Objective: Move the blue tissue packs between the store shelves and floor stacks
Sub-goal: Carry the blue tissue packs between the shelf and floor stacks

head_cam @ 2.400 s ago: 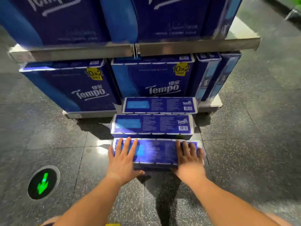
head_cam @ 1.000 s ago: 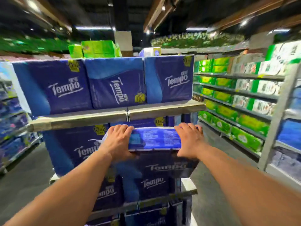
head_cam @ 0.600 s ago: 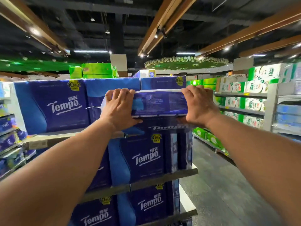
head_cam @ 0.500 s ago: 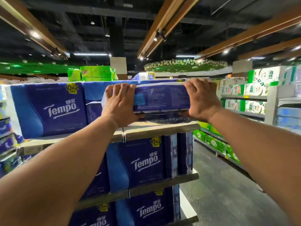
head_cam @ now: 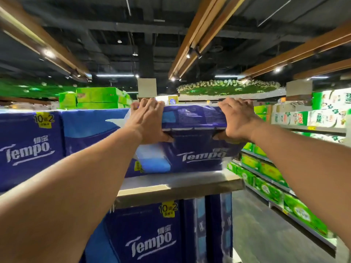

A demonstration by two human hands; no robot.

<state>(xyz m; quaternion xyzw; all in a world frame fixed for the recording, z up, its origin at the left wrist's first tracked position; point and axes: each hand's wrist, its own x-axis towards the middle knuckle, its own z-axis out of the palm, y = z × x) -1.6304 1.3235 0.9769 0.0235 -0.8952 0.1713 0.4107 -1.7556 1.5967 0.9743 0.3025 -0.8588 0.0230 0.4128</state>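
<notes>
Atop shelf stock, two-handed grip on blue tissue pack (head_cam: 191,118)

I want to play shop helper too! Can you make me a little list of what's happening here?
place: store aisle
held: blue pack, level
left hand: grips pack's left end
right hand: grips pack's right end
pack position: atop the Tempo pack on the top shelf
beside: Tempo packs, left
right side: green packs on shelves

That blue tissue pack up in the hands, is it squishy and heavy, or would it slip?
The flat blue plastic-wrapped tissue pack is probably light: the left hand and right hand lift it high by its ends. It looks fairly firm, since it hardly sags between them. The glossy wrap could be a bit slippery.
</notes>
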